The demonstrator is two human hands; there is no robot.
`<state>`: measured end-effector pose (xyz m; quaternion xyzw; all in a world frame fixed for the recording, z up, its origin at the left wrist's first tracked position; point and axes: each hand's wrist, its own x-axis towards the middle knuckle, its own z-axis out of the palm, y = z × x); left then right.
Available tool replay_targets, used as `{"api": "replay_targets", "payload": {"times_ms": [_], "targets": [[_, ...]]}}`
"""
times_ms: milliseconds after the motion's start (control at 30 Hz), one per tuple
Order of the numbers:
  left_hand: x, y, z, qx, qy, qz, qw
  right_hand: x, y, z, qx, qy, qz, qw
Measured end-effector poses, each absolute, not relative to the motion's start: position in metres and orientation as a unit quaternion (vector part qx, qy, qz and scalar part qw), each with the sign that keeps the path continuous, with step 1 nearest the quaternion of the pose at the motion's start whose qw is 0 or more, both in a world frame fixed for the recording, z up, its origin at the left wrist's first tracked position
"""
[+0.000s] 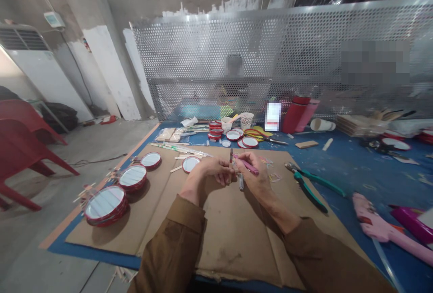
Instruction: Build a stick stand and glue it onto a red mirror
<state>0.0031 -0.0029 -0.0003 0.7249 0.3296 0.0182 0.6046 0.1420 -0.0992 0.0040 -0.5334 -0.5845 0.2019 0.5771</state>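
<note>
My left hand (pixel 219 169) is closed around a narrow brown wooden strip (pixel 231 157), held upright over the cardboard sheet (pixel 216 225). Beside it, my right hand (pixel 254 171) grips a pink pen (pixel 248 165), whose tip end is close to the strip. A short grey cylinder (pixel 241 182) shows just below the right fingers; whether it is held or lying there I cannot tell. Close behind my left wrist lies a red-rimmed round disc (pixel 191 164) with a pale face. Small coloured bands (pixel 274 177) lie to the right of my right hand.
Stacks of red-rimmed discs (pixel 104 205) stand at the cardboard's left edge. Green-handled pliers (pixel 309 191) and a pink glue gun (pixel 375 223) lie to the right. Paper cups (pixel 246 121), scissors (pixel 259 135), a lit phone (pixel 272 117) and a red bottle (pixel 295 115) stand or lie behind, before a perforated metal panel (pixel 203 54).
</note>
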Motion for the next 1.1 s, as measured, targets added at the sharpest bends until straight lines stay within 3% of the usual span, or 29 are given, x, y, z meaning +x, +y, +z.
{"api": "replay_targets", "payload": {"times_ms": [1100], "targets": [[0.0024,-0.0032,-0.0001,0.737,0.331,0.023,0.589,0.1433,-0.0967,-0.0020,-0.541,-0.600,0.192,0.557]]}}
